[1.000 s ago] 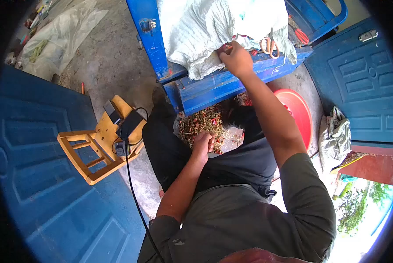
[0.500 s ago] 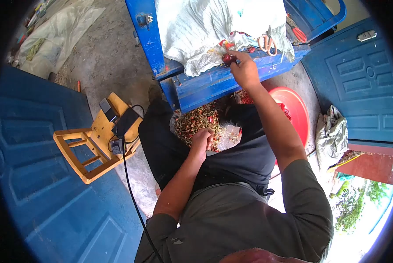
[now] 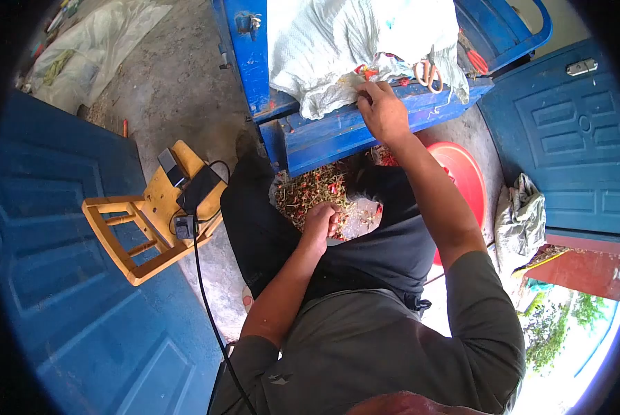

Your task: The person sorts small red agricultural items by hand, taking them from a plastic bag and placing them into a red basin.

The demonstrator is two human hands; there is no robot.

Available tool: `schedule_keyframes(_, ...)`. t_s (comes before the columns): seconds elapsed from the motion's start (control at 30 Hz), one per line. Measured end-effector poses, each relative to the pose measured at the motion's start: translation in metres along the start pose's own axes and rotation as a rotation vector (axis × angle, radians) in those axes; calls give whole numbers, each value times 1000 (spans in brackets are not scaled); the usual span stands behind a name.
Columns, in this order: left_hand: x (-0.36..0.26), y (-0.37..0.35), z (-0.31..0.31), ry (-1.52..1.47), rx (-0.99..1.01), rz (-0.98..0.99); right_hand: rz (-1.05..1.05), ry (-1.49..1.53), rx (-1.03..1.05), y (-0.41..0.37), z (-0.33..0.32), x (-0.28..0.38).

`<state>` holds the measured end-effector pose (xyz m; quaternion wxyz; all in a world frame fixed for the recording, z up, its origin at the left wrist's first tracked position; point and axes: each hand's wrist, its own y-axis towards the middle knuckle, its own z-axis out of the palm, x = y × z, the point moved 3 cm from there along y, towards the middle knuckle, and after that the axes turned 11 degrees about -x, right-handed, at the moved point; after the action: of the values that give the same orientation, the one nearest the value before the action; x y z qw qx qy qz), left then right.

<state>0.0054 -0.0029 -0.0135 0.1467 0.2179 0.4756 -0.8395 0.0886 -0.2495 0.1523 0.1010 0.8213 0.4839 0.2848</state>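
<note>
My left hand [image 3: 321, 223] is closed above a heap of green stems and red bits [image 3: 308, 196] between my knees; whatever its fingers hold is hidden. My right hand [image 3: 386, 114] reaches to the front edge of the blue bench [image 3: 337, 145], by the hem of a white woven sack [image 3: 330, 48]. Its fingers are curled, and I cannot make out what is in them. Red scraps [image 3: 368, 72] lie on the sack just beyond the fingertips. Scissors with pale orange handles [image 3: 428, 75] lie to the right of this hand.
A red basin [image 3: 472, 190] stands on the floor right of my knee. Red-handled pliers or shears [image 3: 477, 61] lie at the bench's right. At left, a wooden chair [image 3: 126, 238] carries dark devices [image 3: 202, 190] with a black cable [image 3: 206, 297]. Blue doors [image 3: 552, 117] flank both sides.
The dark red, shiny thing at my right fingertips no longer shows. My right hand stays by the bench edge with its fingers drawn in. My left hand has hardly moved; the view shifted slightly.
</note>
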Motion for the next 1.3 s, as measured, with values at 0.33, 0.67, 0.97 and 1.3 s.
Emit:
schedule_keyframes(0.33,4,4,-2,-1,53,12,-133,80,-55,8,-8,-7)
schedule_keyframes(0.67,2,3,2,30,-3,-6,263,770,143,17,6,-15)
schedule_keyframes(0.97,4,8,3,31,8,-29,540,987,241,15,15,-34)
schedule_keyframes(1.3,7,9,4,14,81,-65,796,1178,211,-15,10,-33)
